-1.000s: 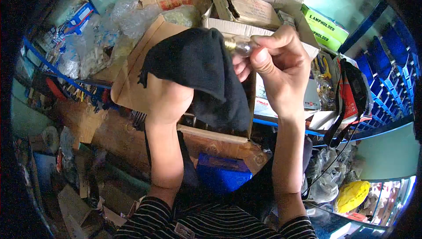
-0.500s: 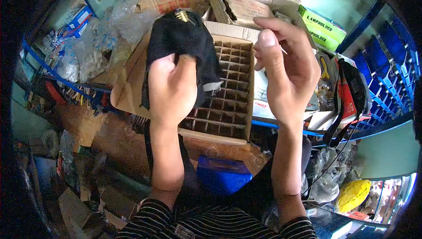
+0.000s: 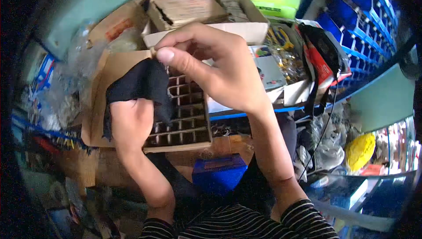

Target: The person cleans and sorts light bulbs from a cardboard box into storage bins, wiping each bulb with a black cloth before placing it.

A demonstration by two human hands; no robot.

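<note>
A black cloth (image 3: 140, 80) covers the fingers of my left hand (image 3: 132, 122), which grips it from below over the box. My right hand (image 3: 220, 65) reaches across from the right, thumb and forefinger closed in a pinch at the top edge of the cloth. What lies between those fingertips is too small and blurred to name. Under the cloth, a cardboard box with a grid of dividers (image 3: 190, 133) lies on the bench, its left flap folded out. The cells look dark inside, and the cloth hides part of the grid.
Behind stands an open carton (image 3: 206, 32) with a flat brown box (image 3: 189, 9) in it. Green lampholder boxes (image 3: 272, 1) sit at the back right. Pliers (image 3: 283, 39), a black strap (image 3: 314, 63) and blue racks (image 3: 351, 23) are to the right. A blue box (image 3: 220, 173) is below.
My right hand has moved left to the cloth and closed into a pinch. A brass-coloured threaded tip on top of the cloth no longer shows clearly. The view has shifted right.
</note>
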